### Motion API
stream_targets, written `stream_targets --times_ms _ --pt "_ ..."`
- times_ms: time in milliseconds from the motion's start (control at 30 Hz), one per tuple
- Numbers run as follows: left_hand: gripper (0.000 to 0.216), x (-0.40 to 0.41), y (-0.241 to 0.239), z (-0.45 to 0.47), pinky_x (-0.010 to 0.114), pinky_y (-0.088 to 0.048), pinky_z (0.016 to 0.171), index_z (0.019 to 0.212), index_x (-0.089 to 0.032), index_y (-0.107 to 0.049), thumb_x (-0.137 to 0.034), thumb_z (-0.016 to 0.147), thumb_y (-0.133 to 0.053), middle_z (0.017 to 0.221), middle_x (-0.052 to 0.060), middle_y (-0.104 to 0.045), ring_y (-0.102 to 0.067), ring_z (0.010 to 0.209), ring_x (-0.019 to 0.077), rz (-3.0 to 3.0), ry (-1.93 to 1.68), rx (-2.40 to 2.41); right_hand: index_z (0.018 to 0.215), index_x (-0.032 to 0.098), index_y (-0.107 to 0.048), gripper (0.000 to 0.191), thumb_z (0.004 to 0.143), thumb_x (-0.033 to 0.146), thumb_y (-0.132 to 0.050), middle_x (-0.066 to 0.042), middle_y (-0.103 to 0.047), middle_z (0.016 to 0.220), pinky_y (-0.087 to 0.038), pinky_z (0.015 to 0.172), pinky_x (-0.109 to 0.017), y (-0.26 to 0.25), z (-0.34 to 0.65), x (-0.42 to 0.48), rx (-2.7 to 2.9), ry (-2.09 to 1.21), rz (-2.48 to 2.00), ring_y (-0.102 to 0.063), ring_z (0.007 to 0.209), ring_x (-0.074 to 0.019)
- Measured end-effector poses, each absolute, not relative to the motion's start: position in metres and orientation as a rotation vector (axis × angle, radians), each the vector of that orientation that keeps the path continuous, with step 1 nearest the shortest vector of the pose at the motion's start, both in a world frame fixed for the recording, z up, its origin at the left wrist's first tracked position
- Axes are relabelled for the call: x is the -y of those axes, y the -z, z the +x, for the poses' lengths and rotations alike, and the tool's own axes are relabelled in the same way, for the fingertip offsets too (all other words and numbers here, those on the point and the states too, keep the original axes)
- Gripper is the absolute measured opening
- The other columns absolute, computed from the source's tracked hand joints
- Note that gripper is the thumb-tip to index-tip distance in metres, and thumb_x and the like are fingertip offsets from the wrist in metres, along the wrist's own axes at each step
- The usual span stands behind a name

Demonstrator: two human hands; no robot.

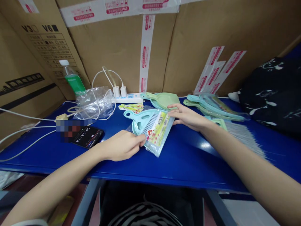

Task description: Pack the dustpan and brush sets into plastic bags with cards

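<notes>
A light blue dustpan and brush set (138,121) lies tilted in a clear plastic bag above the blue table, its grey bristles showing. Inside the bag, a yellow-green label card (158,131) with red mushrooms covers part of the brush. My left hand (124,146) pinches the lower left edge of the bag, fingers curled. At the upper right edge, my right hand (187,116) holds the bag between thumb and fingers. Just behind it lie green and blue dustpans (168,99). Several more label cards (133,107) sit left of these.
Bagged dustpans (216,108) and a loose brush (244,138) lie at right, near a black patterned cloth item (272,94). At left are a phone (90,138), cables, crumpled plastic (96,102) and a bottle (74,78). A power strip (131,98) stands against cardboard (117,44).
</notes>
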State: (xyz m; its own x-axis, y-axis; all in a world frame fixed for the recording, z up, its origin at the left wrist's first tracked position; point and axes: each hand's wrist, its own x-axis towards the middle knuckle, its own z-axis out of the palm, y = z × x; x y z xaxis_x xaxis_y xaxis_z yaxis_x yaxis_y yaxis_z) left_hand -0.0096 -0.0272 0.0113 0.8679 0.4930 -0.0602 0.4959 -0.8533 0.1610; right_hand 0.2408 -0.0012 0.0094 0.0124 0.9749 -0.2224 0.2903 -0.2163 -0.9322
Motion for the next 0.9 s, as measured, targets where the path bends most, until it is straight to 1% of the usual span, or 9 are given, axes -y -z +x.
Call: stream_targets --times_ms 67,133,333,400,467,567,633,767,900 --pt "0.019 0.027 -0.010 -0.009 0.026 -0.037 0.057 0.090 -0.021 -0.052 -0.012 0.086 -0.036 0.068 -0.002 -0.062 -0.058 0.058 0.0146 2.858 0.010 -0.761 0.116 0.022 -0.041 0.039 0.081 0.016 -0.056 -0.008 -0.065 0.104 -0.054 0.088 -0.036 -0.005 0.238 0.000 1.216 -1.293 -1.470 -0.063 0.106 -0.0211" --pt "0.019 0.027 -0.009 -0.009 0.026 -0.038 0.058 0.091 -0.021 -0.052 -0.012 0.086 -0.036 0.070 -0.002 -0.063 -0.058 0.060 0.0145 2.855 0.009 -0.759 0.119 0.022 -0.041 0.043 0.080 0.013 -0.056 -0.009 -0.066 0.111 -0.052 0.093 -0.037 -0.002 0.233 -0.001 1.143 -1.355 -1.362 -0.062 0.110 -0.0205" --pt "0.018 0.027 -0.007 -0.008 0.025 -0.037 0.058 0.090 -0.021 -0.053 -0.010 0.086 -0.040 0.071 -0.003 -0.062 -0.056 0.060 0.0142 2.861 0.030 -0.723 0.117 0.019 -0.050 0.039 0.079 0.011 -0.056 -0.010 -0.067 0.115 -0.050 0.099 -0.039 0.002 0.220 0.002 1.109 -1.462 -1.282 -0.063 0.110 -0.0217" --pt "0.017 0.027 -0.007 -0.008 0.025 -0.037 0.059 0.089 -0.021 -0.053 -0.009 0.086 -0.040 0.072 -0.003 -0.062 -0.055 0.060 0.0141 2.864 0.020 -0.715 0.122 0.022 -0.047 0.046 0.079 0.011 -0.057 -0.010 -0.066 0.118 -0.050 0.098 -0.042 0.002 0.218 0.006 1.129 -1.480 -1.288 -0.063 0.111 -0.0227" --pt "0.017 0.027 -0.006 -0.008 0.026 -0.038 0.060 0.087 -0.021 -0.053 -0.009 0.085 -0.041 0.072 -0.003 -0.062 -0.055 0.062 0.0142 2.867 0.002 -0.703 0.130 0.025 -0.040 0.059 0.077 0.010 -0.060 -0.009 -0.066 0.121 -0.051 0.096 -0.045 0.001 0.216 0.009 1.148 -1.531 -1.287 -0.063 0.110 -0.0236" --pt "0.016 0.026 -0.006 -0.008 0.026 -0.039 0.062 0.084 -0.021 -0.052 -0.009 0.085 -0.041 0.072 -0.002 -0.062 -0.056 0.064 0.0141 2.867 -0.044 -0.659 0.138 0.028 -0.028 0.074 0.076 0.008 -0.063 -0.008 -0.066 0.120 -0.053 0.093 -0.045 0.001 0.214 0.012 1.140 -1.569 -1.275 -0.063 0.109 -0.0237" --pt "0.016 0.025 -0.007 -0.009 0.025 -0.040 0.063 0.083 -0.020 -0.051 -0.009 0.085 -0.039 0.072 -0.002 -0.061 -0.055 0.064 0.0137 2.871 -0.109 -0.646 0.139 0.026 -0.028 0.073 0.077 0.007 -0.062 -0.008 -0.068 0.116 -0.054 0.093 -0.044 0.000 0.214 0.012 1.138 -1.551 -1.280 -0.065 0.108 -0.0232" --pt "0.015 0.020 -0.009 -0.015 0.026 -0.043 0.068 0.088 -0.020 -0.051 -0.009 0.082 -0.041 0.077 0.000 -0.059 -0.056 0.069 0.0145 2.960 -0.385 -0.824 0.136 0.020 -0.034 0.057 0.085 0.005 -0.053 -0.008 -0.071 0.107 -0.056 0.090 -0.039 -0.006 0.217 0.009 1.087 -1.477 -1.326 -0.069 0.096 -0.0203" --pt "0.014 0.014 -0.009 -0.019 0.029 -0.048 0.072 0.095 -0.019 -0.051 -0.014 0.082 -0.051 0.088 0.003 -0.059 -0.058 0.082 0.0185 3.117 -0.538 -0.992 0.134 0.016 -0.039 0.047 0.089 0.003 -0.043 -0.008 -0.074 0.097 -0.060 0.076 -0.034 -0.015 0.223 0.006 1.017 -1.381 -1.415 -0.072 0.078 -0.0170"
